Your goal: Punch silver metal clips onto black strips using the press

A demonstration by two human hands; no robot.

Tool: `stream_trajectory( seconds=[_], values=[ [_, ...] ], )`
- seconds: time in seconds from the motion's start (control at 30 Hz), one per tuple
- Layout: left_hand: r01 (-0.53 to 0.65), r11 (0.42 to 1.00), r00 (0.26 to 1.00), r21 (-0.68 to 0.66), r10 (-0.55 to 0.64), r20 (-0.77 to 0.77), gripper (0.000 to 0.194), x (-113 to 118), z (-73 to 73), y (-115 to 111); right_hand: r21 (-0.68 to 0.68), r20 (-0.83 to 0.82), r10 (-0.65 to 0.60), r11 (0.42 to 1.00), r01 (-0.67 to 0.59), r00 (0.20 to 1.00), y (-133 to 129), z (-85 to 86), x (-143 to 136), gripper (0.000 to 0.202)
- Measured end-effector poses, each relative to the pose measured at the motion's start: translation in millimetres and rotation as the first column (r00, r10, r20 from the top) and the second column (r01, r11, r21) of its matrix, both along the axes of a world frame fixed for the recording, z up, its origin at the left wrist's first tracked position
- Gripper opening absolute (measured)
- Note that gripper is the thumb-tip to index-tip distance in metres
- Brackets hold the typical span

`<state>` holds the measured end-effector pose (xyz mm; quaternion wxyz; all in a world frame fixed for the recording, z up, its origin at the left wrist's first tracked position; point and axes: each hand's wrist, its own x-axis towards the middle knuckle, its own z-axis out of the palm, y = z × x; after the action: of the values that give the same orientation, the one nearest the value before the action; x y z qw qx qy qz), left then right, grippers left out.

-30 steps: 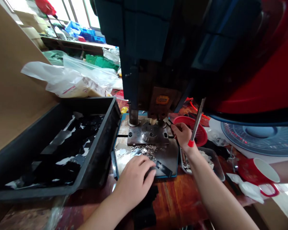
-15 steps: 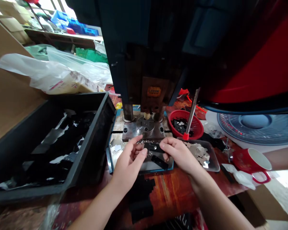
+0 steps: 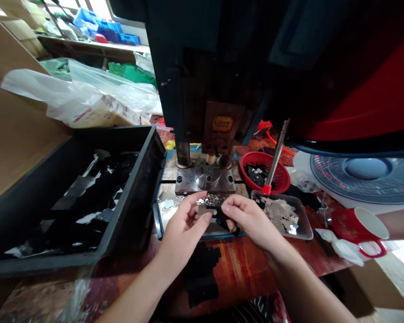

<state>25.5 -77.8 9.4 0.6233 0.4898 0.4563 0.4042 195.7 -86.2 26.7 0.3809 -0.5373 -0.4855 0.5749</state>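
Observation:
In the head view, my left hand [image 3: 189, 220] and my right hand [image 3: 244, 215] are in front of a press, above its base plate. Between them is a small flat black piece [image 3: 218, 212] with a silvery part at its left end. My left thumb and fingers pinch the left end; my right fingers are closed on the right end. Behind the hands sits a round metal die [image 3: 208, 175] on a steel block [image 3: 185, 181]. Small metal bits [image 3: 212, 199] lie scattered in front of the block.
A dark bin [image 3: 131, 188] with black and silvery sheets stands left. At right are a red basket [image 3: 284, 177], a clear tray [image 3: 308, 224], a metal rod [image 3: 276, 157] and a red mug [image 3: 345, 222]. Black pieces [image 3: 202, 278] lie at the table's front.
The held piece now shows a silvery part at its left end. The loose black strip seen on the plate is now mostly hidden by my right hand. The whole view has shifted slightly.

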Motion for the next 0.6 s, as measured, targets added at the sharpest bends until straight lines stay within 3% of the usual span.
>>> stream_trajectory(
  seconds=[0.2,0.3,0.43,0.6],
  values=[
    [-0.048,0.999,0.998,-0.021,0.048,0.028,0.041,1,3.3,-2,0.026,0.033,-0.01,1.0,0.009,0.999,-5,3.5,-4,0.025],
    [-0.024,0.995,0.986,-0.095,0.039,0.163,0.04,1,2.2,-2,0.064,0.037,-0.006,0.998,0.003,0.999,-9,4.6,-5,0.024],
    [0.068,0.959,0.913,-0.275,0.051,0.405,0.04,-1,0.2,-2,0.128,0.068,0.03,0.991,-0.039,0.997,-15,6.9,-8,0.024],
    [0.169,0.899,0.841,-0.403,0.082,0.535,0.04,-4,-0.5,-4,0.187,0.032,0.084,0.978,-0.089,0.996,-18,9.2,-11,0.028]
  ],
)
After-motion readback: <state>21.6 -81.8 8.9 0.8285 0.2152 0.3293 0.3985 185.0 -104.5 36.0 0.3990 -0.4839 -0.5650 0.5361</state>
